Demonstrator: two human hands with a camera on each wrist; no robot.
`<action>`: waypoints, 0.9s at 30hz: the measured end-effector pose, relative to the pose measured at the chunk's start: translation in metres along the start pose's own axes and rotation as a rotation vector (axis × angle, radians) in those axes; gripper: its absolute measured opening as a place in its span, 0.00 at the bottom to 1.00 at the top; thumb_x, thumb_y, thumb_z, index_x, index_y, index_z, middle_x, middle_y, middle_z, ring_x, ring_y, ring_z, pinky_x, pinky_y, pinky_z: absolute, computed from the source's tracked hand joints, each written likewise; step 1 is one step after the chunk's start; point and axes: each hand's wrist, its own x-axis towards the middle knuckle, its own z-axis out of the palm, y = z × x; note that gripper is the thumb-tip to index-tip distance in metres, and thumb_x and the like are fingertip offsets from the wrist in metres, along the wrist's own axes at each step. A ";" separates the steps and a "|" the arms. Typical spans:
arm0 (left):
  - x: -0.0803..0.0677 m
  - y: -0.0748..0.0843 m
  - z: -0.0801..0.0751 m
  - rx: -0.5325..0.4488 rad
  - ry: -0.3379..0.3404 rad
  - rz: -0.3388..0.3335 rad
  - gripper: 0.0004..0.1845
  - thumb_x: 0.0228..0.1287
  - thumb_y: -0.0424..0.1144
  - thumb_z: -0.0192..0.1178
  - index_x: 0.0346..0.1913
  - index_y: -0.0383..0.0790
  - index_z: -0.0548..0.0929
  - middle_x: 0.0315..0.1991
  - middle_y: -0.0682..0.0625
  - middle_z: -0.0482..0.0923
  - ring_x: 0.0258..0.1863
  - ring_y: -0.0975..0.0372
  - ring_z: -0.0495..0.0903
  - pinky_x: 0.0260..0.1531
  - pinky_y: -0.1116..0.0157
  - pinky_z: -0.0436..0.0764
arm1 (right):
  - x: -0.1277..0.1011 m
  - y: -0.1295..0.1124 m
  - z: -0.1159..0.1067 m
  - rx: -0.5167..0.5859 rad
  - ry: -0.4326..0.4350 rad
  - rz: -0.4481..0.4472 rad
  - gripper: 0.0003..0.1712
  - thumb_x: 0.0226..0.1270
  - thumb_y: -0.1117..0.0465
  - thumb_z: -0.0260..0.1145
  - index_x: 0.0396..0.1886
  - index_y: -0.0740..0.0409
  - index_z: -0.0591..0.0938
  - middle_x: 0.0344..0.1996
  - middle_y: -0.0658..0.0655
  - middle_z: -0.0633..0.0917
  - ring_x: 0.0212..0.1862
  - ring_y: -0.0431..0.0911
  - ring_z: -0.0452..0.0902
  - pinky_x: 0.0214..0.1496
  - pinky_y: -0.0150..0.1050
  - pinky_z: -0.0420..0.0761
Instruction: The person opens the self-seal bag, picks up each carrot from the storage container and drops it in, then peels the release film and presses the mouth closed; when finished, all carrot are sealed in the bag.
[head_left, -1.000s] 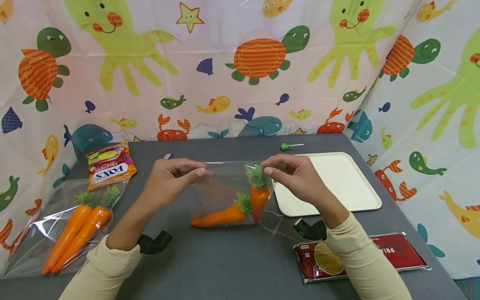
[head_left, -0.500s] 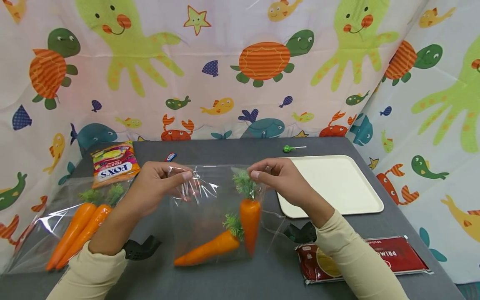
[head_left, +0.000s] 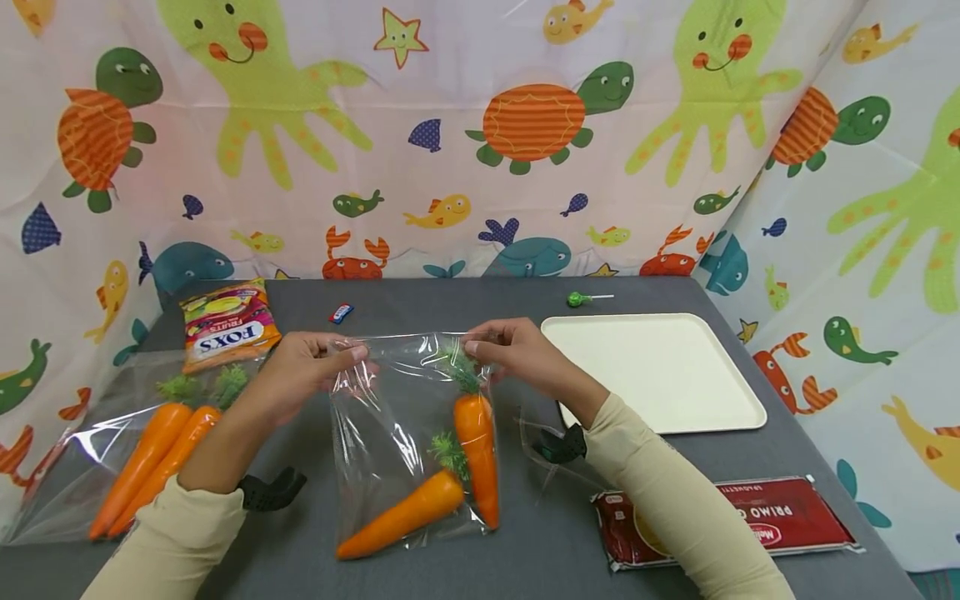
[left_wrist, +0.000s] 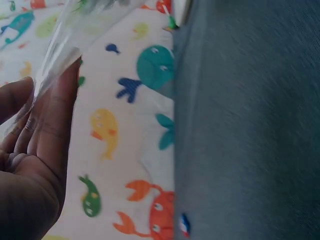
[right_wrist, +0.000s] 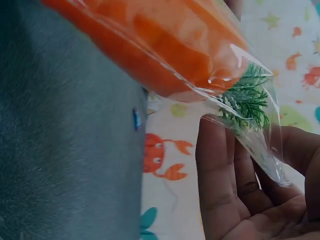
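Note:
A clear plastic bag point(head_left: 375, 433) hangs between both hands over the table, its upper edge stretched from one to the other. My left hand point(head_left: 296, 371) pinches the top left corner between thumb and fingers. At the top right corner my right hand point(head_left: 528, 354) pinches the film, beside the green leaves of an upright carrot point(head_left: 476, 454). A second carrot point(head_left: 405, 514) lies slanted along the bag's bottom, tip to the lower left. In the right wrist view, orange carrot and leafy top point(right_wrist: 245, 100) press against the film just above the fingers.
Another clear bag with two carrots point(head_left: 153, 458) lies at the left, below a Fox's candy packet point(head_left: 228, 325). A small blue wrapped candy point(head_left: 341, 313) and green lollipop point(head_left: 576, 299) sit behind. A cream tray point(head_left: 660, 367) and red spaghetti pack point(head_left: 787, 512) are at right.
Both hands have shifted left with the bag. The bag has come nearer and now hangs longer, with the carrots lower in view and the right-hand one upright.

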 end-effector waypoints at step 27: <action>0.041 -0.067 -0.039 0.258 0.098 -0.310 0.30 0.67 0.43 0.64 0.63 0.26 0.71 0.40 0.41 0.85 0.28 0.58 0.84 0.32 0.61 0.85 | 0.051 0.056 0.025 -0.327 -0.041 0.165 0.12 0.72 0.60 0.62 0.46 0.62 0.85 0.28 0.54 0.85 0.26 0.49 0.82 0.26 0.40 0.83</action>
